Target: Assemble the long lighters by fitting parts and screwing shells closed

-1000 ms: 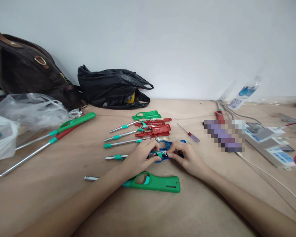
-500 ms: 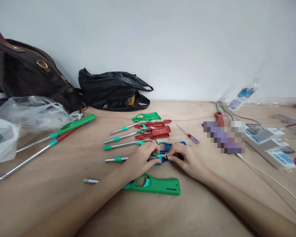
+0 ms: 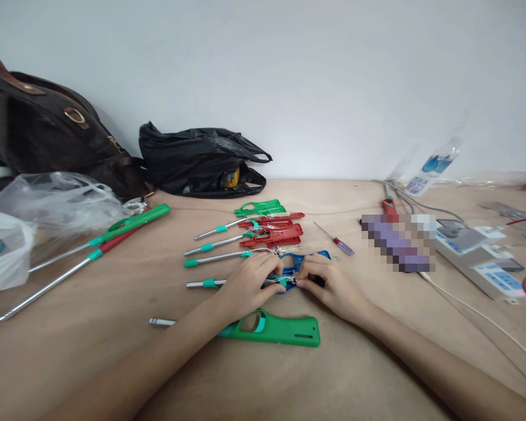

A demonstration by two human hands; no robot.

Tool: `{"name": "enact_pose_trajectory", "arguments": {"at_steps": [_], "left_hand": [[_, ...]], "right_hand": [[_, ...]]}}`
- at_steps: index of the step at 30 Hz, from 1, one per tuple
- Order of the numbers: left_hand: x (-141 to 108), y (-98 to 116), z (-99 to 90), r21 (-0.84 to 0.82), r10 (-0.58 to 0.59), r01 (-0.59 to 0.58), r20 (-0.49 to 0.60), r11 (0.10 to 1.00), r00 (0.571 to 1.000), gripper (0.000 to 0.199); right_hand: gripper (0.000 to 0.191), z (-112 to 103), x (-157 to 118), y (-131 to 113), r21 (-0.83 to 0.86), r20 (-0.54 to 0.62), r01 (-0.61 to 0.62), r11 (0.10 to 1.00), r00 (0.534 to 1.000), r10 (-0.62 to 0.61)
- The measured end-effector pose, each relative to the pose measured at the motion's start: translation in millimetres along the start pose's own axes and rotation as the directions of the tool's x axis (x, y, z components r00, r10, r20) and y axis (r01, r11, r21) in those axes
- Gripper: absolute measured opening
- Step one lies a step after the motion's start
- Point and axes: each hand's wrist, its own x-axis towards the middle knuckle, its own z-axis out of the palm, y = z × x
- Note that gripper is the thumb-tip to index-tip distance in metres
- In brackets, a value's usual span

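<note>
A plain, pale wall (image 3: 324,93) fills the upper part of the view, bluish grey and smooth. It meets the back of a tan bench (image 3: 289,386) whose surface runs the full width of the view. The light is soft and diffuse, leaving the wall brighter around the middle and duller towards the upper left corner. At the left, a dark brown bag (image 3: 39,128) slumps near the wall, its handle a lighter brown; to its right sits a crumpled black plastic bag (image 3: 188,161). At the right, a clear bottle (image 3: 432,169) tilts near the wall's foot, where transparent plastic (image 3: 495,178) trails along the edge.
</note>
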Motion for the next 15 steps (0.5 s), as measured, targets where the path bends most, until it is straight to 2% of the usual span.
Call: {"name": "enact_pose_trajectory", "arguments": {"at_steps": [7, 15], "left_hand": [[0.5, 0.7, 0.5, 0.006, 0.019, -0.019, -0.003, 1.0, 1.0, 0.016], [1.6, 0.9, -0.6, -0.019, 0.018, -0.018, 0.013, 1.0, 1.0, 0.017]], "right_hand": [[0.017, 0.7, -0.6, 0.6, 0.022, 0.006, 0.012, 1.0, 1.0, -0.012], [0.018, 3.3, 1.4, 3.1, 0.092, -0.003, -0.089, 0.992, 0.996, 0.089]]}}
